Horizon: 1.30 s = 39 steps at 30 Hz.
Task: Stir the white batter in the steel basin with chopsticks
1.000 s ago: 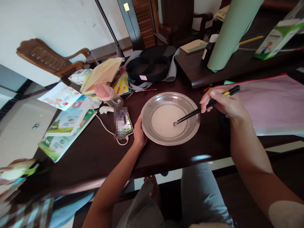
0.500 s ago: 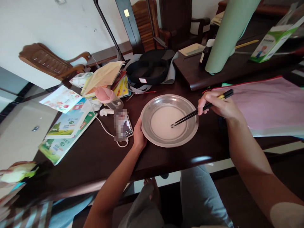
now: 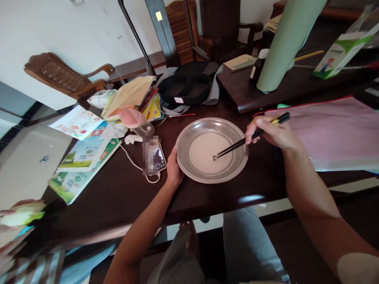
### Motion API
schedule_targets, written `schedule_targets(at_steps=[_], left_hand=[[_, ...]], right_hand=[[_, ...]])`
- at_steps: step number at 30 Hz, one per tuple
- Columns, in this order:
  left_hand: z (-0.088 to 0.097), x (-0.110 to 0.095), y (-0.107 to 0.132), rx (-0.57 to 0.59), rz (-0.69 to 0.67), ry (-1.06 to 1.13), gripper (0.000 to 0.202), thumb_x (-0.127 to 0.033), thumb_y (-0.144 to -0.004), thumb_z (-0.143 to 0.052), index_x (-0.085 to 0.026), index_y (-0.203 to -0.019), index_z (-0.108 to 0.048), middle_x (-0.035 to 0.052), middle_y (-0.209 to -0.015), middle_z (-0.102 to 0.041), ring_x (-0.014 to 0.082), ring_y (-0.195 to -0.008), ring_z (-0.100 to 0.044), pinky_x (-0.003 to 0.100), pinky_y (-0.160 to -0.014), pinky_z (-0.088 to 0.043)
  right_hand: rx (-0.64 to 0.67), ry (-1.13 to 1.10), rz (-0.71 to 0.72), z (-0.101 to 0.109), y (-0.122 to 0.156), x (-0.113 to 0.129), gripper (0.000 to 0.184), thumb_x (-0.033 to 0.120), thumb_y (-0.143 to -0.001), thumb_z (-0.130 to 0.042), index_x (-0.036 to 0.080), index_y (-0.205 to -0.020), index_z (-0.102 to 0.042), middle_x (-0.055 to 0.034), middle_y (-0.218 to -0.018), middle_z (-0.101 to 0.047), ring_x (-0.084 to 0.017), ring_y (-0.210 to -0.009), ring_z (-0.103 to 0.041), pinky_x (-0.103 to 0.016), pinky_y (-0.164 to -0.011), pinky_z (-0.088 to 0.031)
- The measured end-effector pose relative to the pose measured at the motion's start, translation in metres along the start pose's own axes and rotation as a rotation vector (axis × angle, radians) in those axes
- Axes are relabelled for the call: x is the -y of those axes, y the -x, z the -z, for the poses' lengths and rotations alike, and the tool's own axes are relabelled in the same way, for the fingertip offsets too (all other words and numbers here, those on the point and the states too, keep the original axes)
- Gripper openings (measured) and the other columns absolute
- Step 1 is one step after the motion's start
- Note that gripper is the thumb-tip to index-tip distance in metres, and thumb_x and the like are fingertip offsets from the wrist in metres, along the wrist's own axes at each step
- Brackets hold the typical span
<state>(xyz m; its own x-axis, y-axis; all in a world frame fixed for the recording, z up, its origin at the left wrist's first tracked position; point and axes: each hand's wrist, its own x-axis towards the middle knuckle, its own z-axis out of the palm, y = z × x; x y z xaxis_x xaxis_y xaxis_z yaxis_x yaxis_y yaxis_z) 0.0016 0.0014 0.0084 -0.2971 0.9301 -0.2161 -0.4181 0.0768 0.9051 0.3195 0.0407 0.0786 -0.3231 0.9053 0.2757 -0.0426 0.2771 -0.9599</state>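
Observation:
A round metal bowl [image 3: 182, 159] stands on the dark wooden table, with a milky white liquid [image 3: 204, 152] in its bottom. My left hand [image 3: 174, 167] grips the bowl's left rim, thumb at the edge and fingers hidden underneath. In my right hand [image 3: 268, 130] is a pair of black chopsticks [image 3: 237, 144] with gold bands near the upper end. The fingers are closed round them above the bowl's right rim. Their tips dip into the liquid near its middle.
Left of the bowl lies a phone [image 3: 160, 159] on a white cable, near a pink-lidded cup [image 3: 133, 118] and several booklets [image 3: 79, 157]. Behind sits a black case [image 3: 183, 88]. A pink zip folder [image 3: 325, 134] lies right; a green roll [image 3: 288, 47] stands behind it. Another person's hand [image 3: 20, 203] shows lower left.
The chopstick tips have shifted very slightly left in the liquid. Both hands keep their holds, and the bowl stays in place. The view has moved a little.

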Motion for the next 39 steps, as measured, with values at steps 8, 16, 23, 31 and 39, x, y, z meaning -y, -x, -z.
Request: schedule_targets(at_steps=[8,16,23,31,39], left_hand=[[0.002,0.002,-0.002,0.022,-0.002,0.017,0.030,-0.052,-0.082,-0.082,-0.025,-0.094,-0.082,0.0037,-0.108,-0.088,0.0324,-0.130,-0.076,0.043,-0.119,-0.055],[0.001,0.001,-0.001,0.016,-0.002,0.008,0.032,-0.053,-0.081,-0.082,-0.024,-0.094,-0.082,0.0037,-0.106,-0.088,0.0332,-0.128,-0.076,0.045,-0.116,-0.057],[0.002,0.000,-0.001,0.023,-0.011,-0.009,0.033,-0.054,-0.081,-0.083,-0.024,-0.094,-0.082,0.0037,-0.106,-0.088,0.0339,-0.127,-0.076,0.045,-0.116,-0.057],[-0.001,-0.002,0.000,0.016,-0.008,0.002,0.028,-0.049,-0.083,-0.080,-0.024,-0.094,-0.082,0.0020,-0.102,-0.087,0.0317,-0.125,-0.077,0.044,-0.117,-0.056],[-0.001,-0.002,0.000,0.003,-0.006,0.001,0.027,-0.049,-0.084,-0.080,-0.024,-0.094,-0.083,0.0020,-0.103,-0.087,0.0307,-0.125,-0.077,0.043,-0.116,-0.056]], right_hand=[[-0.003,0.227,0.012,-0.009,-0.003,0.001,0.050,0.063,-0.103,-0.068,0.022,-0.084,-0.089,-0.0081,-0.081,-0.083,-0.017,-0.069,-0.069,-0.029,-0.061,-0.050],[0.037,0.032,-0.001,-0.004,0.000,-0.001,0.050,0.064,-0.099,-0.074,0.021,-0.076,-0.086,-0.0074,-0.067,-0.080,-0.017,-0.058,-0.066,-0.029,-0.053,-0.048],[0.035,0.251,0.015,-0.012,-0.002,0.000,0.051,0.062,-0.105,-0.066,0.022,-0.084,-0.089,-0.0073,-0.083,-0.083,-0.016,-0.069,-0.066,-0.031,-0.064,-0.050],[0.030,0.037,-0.024,-0.002,0.001,0.000,0.052,0.066,-0.098,-0.074,0.021,-0.075,-0.085,-0.0080,-0.067,-0.079,-0.017,-0.057,-0.064,-0.030,-0.053,-0.048],[0.007,0.240,0.014,-0.011,-0.001,0.002,0.050,0.064,-0.103,-0.067,0.023,-0.085,-0.090,-0.0077,-0.083,-0.084,-0.017,-0.071,-0.070,-0.030,-0.064,-0.052]])
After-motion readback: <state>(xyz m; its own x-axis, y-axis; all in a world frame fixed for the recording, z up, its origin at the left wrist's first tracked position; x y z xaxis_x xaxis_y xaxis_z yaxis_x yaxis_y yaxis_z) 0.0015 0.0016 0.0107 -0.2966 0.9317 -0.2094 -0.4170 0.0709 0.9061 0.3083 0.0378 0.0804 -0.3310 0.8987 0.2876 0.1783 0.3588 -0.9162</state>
